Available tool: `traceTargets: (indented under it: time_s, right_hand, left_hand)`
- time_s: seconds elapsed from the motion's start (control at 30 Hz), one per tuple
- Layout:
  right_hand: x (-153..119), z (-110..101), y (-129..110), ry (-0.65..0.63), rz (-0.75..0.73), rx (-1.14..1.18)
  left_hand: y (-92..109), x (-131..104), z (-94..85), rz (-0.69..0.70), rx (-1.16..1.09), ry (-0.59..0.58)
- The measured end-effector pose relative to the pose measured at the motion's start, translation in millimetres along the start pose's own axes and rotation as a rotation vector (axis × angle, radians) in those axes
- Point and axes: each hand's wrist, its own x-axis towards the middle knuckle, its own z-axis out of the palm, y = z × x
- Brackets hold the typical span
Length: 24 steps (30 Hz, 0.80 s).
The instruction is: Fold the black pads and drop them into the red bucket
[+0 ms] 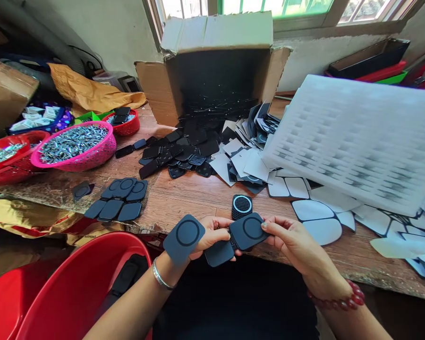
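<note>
My left hand (212,236) grips a black folding wireless charger (219,253) at its hinge, thumb on top. The charger lies unfolded, with a ring printed on its upper panel. My right hand (286,236) pinches that panel's right edge between thumb and fingers. Over the back of my left hand and wrist rests a thin dark square sheet (184,236) marked with a circle. Just beyond the charger, a small black block with a pale ring (242,206) sits on the table. The fingers under the charger are partly hidden.
Black panels (118,198) lie grouped at left; a larger heap (184,148) spreads before an open carton (156,89). A pink basket (108,146) holds small metal parts. White-backed sheets (257,163) and a white plastic tray (357,141) occupy the right. A red tub (74,283) stands below the edge.
</note>
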Motion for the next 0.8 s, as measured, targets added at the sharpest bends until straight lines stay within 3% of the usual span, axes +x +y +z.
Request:
traceTargets:
  time_s: [0.43,0.6,0.8]
  right_hand:
    - [1.6,5.6,-0.7,0.028,0.001,-0.019]
    - [1.9,9.6,0.9,0.084,-0.015,-0.035]
    - [-1.5,20.0,-3.2,0.160,-0.046,-0.087]
  left_hand:
    - [-6.2,1.9,-7.4,-0.008,-0.037,-0.010]
    - [-8.1,1.8,-9.4,0.011,-0.039,-0.026]
    - [-6.9,1.4,-7.1,0.006,-0.032,0.036]
